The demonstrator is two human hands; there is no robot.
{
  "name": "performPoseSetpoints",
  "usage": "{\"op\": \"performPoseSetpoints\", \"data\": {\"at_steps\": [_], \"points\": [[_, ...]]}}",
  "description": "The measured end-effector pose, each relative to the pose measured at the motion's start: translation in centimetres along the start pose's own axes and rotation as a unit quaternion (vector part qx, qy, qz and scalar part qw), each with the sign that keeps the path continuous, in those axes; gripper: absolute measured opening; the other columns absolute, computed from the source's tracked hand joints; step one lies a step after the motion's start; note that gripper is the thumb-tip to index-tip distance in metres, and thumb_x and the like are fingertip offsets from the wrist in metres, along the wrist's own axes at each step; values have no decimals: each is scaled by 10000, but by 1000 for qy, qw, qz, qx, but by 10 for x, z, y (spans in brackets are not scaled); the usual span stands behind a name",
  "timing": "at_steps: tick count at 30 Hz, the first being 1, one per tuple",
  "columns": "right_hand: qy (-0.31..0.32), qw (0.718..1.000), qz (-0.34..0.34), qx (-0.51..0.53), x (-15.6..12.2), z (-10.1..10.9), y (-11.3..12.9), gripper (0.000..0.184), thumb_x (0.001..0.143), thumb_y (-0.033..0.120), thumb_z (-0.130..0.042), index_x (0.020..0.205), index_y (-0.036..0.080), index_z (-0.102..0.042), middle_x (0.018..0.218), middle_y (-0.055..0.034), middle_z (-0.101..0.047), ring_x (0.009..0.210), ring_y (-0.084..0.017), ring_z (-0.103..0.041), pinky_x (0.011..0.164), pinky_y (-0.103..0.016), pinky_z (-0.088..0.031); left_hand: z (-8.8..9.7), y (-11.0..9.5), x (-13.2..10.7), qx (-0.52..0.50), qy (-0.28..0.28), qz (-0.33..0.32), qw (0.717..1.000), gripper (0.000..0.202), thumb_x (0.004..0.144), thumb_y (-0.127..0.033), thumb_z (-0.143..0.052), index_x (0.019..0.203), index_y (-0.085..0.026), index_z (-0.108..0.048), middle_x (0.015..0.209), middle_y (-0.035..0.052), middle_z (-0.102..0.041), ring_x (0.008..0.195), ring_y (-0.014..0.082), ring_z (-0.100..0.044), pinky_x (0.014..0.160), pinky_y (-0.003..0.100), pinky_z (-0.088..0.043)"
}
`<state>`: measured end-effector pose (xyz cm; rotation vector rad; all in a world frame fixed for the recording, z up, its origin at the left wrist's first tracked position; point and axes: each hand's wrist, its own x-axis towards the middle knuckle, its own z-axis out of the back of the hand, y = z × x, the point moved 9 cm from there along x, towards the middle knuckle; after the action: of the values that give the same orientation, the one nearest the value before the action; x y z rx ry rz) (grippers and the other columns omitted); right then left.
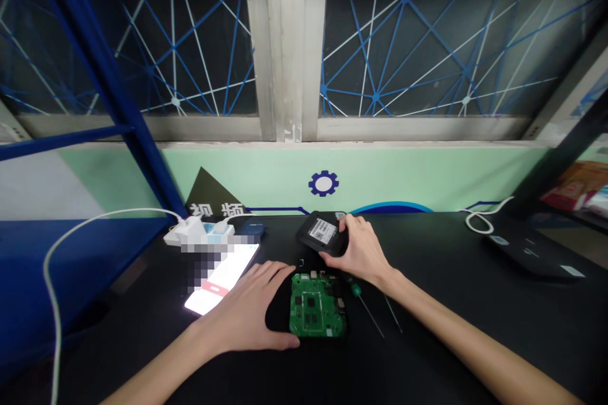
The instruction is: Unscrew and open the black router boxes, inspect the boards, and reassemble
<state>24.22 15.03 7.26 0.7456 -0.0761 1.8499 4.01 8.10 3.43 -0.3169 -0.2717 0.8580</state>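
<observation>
A bare green circuit board (pixel 319 305) lies on the black table, its chips facing up. My left hand (pixel 249 310) lies around its left side, fingers stretched out. The fingertips are by the board's upper left corner and the thumb is along its lower left edge; I cannot tell how firmly they touch. Behind the board, my right hand (pixel 361 248) grips a black plastic cover (pixel 311 242) by its right edge. The cover is tilted and has a white printed label (pixel 323 230). A green-handled screwdriver (pixel 356 291) lies right of the board, with another thin metal shaft (pixel 393 313) beside it.
A lit phone (pixel 223 280), partly pixelated, lies left of my left hand. Behind it are a white power strip (pixel 173 237) with plugs and a white cable (pixel 47 266). A flat black device (pixel 532 256) lies at the right. The green wall (pixel 266 177) borders the table's back.
</observation>
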Motion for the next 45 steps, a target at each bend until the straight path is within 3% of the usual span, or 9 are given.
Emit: {"op": "performPoseSetpoints", "data": {"at_steps": [9, 14, 17, 20, 25, 33, 45], "points": [[-29, 999, 10, -11, -3, 3, -2, 542, 699, 619, -717, 854, 240, -362, 893, -62, -605, 827, -268, -524, 741, -369, -381, 2, -2, 1, 4, -1, 3, 1000, 951, 698, -654, -769, 1496, -294, -396, 1463, 86, -482, 1304, 380, -474, 1070, 511, -404], [-30, 999, 11, 4, -5, 6, -2, 550, 699, 616, -741, 889, 234, -394, 973, -93, -627, 886, -295, -542, 769, -397, -410, 0, 2, 0, 6, -4, -1, 1000, 960, 699, -683, -754, 1503, -305, -390, 1476, 86, -470, 1313, 388, -464, 1068, 519, -396], [-45, 998, 29, 35, -7, 16, 1, 497, 736, 552, -744, 934, 229, -423, 1103, -122, -624, 977, -310, -544, 813, -421, -425, -2, 4, 0, 4, 1, 2, 1000, 972, 707, -694, -745, 1515, -305, -371, 1491, 93, -456, 1328, 397, -447, 1073, 534, -383], [-50, 991, 93, 83, -11, 30, 10, 325, 826, 405, -692, 950, 226, -451, 1137, -117, -620, 1010, -287, -547, 828, -405, -435, -2, 4, 0, 3, 6, 1, 1000, 973, 713, -694, -743, 1518, -301, -361, 1497, 94, -450, 1337, 391, -439, 1091, 535, -362], [74, 969, 207, 113, -24, 29, 32, 53, 867, 205, -594, 871, 214, -543, 862, -45, -616, 784, -200, -558, 674, -312, -425, 1, -1, 1, 2, -1, -6, 1000, 957, 690, -643, -786, 1488, -291, -393, 1462, 83, -485, 1305, 371, -473, 1091, 512, -373], [240, 935, 227, 128, -47, 3, 52, 108, 832, 87, -605, 839, 188, -644, 869, -22, -652, 770, -148, -611, 667, -252, -440, 5, -5, 3, -3, -4, -7, 1000, 933, 666, -608, -813, 1455, -291, -428, 1415, 81, -517, 1268, 369, -502, 1046, 501, -418], [298, 929, 210, 61, -46, -17, 66, 121, 822, 67, -608, 808, 179, -650, 851, -36, -668, 800, -165, -630, 680, -246, -423, -7, 4, 1, 6, 19, 4, 1000, 1113, 651, -640, -817, 1555, -274, -280, 1550, 100, -388, 1402, 383, -375, 1130, 520, -358]]}}
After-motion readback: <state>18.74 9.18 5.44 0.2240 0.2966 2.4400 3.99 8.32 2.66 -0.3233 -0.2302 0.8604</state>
